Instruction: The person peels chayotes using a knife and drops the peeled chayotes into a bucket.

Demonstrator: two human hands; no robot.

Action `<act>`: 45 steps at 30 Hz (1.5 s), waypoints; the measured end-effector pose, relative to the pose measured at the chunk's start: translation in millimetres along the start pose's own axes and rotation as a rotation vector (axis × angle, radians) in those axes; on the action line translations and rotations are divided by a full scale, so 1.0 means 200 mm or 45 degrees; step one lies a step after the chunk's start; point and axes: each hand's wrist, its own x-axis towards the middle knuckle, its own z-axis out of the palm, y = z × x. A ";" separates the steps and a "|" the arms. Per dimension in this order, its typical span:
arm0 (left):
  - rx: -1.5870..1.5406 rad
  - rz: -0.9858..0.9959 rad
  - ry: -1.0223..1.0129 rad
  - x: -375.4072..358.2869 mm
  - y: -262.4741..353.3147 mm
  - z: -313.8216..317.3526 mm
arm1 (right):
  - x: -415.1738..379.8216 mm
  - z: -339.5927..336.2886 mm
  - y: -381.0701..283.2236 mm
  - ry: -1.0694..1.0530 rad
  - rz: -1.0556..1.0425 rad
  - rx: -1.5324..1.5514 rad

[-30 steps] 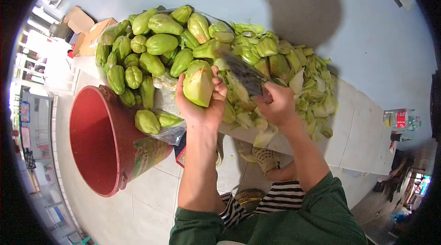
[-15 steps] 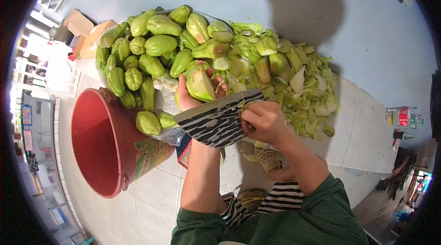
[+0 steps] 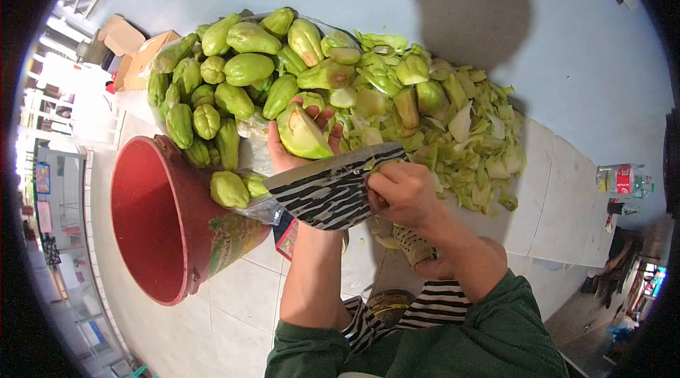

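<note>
Cupping cut chayote [image 3: 302, 134] in left hand [image 3: 285, 158], right hand [image 3: 406, 192] gripping broad knife [image 3: 322, 188]

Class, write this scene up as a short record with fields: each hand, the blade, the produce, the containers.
left hand: cradles a cut chayote, pale flesh showing
right hand: grips a knife
blade: broad, reflecting stripes, in front of the left wrist; contact with the chayote unclear
whole chayotes: green, heaped on the person's left
scraps: pale green, piled on the right
bucket: red, open, beside the whole chayotes
box: cardboard, open, far left
bottle: clear, red label, far right
</note>
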 end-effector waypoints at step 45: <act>0.028 0.110 -0.093 -0.06 -0.21 0.12 | 0.03 0.04 0.05 0.080 0.439 0.253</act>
